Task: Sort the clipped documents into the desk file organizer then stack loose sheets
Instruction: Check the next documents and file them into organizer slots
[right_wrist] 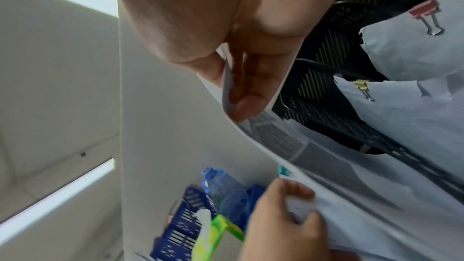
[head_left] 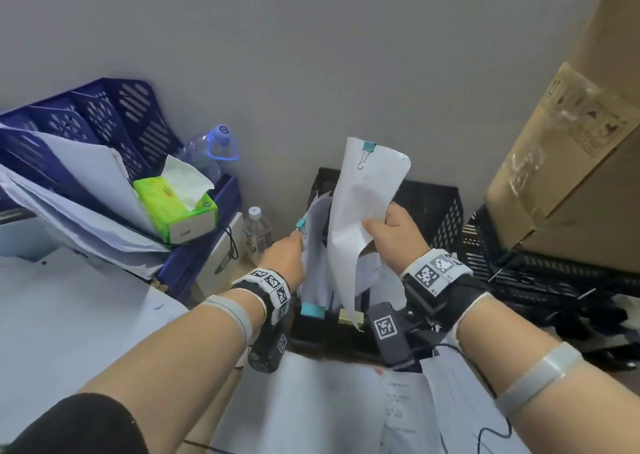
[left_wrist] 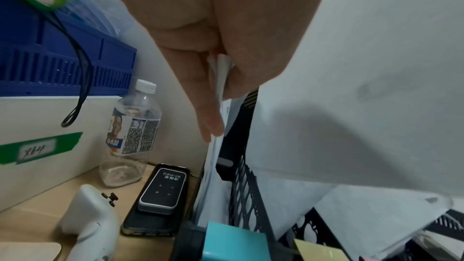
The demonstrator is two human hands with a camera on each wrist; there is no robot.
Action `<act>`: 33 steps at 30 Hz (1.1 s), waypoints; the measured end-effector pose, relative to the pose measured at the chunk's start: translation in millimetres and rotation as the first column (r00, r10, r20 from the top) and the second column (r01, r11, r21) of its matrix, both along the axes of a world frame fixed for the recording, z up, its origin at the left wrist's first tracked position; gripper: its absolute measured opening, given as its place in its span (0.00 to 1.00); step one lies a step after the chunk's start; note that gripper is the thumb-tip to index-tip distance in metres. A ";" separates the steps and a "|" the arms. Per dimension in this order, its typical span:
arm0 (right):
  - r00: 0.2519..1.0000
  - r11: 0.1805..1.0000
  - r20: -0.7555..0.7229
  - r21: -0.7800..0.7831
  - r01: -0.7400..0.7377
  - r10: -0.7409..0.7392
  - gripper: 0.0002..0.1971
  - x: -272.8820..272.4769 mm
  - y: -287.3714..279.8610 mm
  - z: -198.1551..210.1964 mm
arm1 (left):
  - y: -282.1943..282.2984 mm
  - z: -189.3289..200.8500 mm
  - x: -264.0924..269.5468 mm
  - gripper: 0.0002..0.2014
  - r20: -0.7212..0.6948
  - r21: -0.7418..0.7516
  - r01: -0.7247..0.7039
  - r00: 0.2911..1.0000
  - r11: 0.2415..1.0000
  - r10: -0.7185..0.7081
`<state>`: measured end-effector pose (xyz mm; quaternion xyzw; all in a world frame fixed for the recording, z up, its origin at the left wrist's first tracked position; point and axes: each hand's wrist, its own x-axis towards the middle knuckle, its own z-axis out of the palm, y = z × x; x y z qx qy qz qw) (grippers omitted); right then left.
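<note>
My right hand [head_left: 379, 225] pinches a raised clipped document [head_left: 363, 194] by its lower half; a teal binder clip [head_left: 367, 149] sits at its top. It hangs over the black mesh file organizer [head_left: 433, 208]. In the right wrist view, thumb and finger of the right hand [right_wrist: 233, 96] pinch the raised clipped document [right_wrist: 163, 126]. My left hand [head_left: 291, 249] holds the edge of a second teal-clipped document [head_left: 313, 246] standing in the organizer's left slot. Left hand [left_wrist: 217, 94] pinches that second document [left_wrist: 213, 176] beside a mesh divider [left_wrist: 243, 186]. Other slots hold red-clipped [right_wrist: 426, 10] and yellow-clipped [right_wrist: 360, 84] papers.
A blue file rack [head_left: 104, 124] with papers and a green tissue box [head_left: 176, 204] stands at the left, two water bottles [head_left: 256, 232] beside it. A cardboard box [head_left: 571, 163] looms right. Loose sheets [head_left: 329, 401] lie in front. A phone with a small device [left_wrist: 160, 192] lies left of the organizer.
</note>
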<state>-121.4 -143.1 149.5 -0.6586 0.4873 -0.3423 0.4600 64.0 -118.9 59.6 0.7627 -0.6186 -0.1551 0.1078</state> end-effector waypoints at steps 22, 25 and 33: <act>0.991 0.954 -0.120 0.299 -0.028 0.066 0.09 37.4 10.9 -131.0 | 35.9 -48.5 3.0 0.31 -0.534 -0.207 -0.087 0.844 0.974 -0.039; 0.990 0.862 -0.136 0.505 0.042 0.031 0.09 10.9 37.8 -155.0 | 64.6 -79.8 6.6 0.17 -0.531 -0.136 -0.106 0.847 0.985 0.018; 0.698 0.677 -0.602 0.700 0.227 0.388 0.07 -62.0 130.1 -240.8 | 146.9 -162.5 -26.0 0.24 -0.464 0.418 0.373 0.871 0.828 -0.158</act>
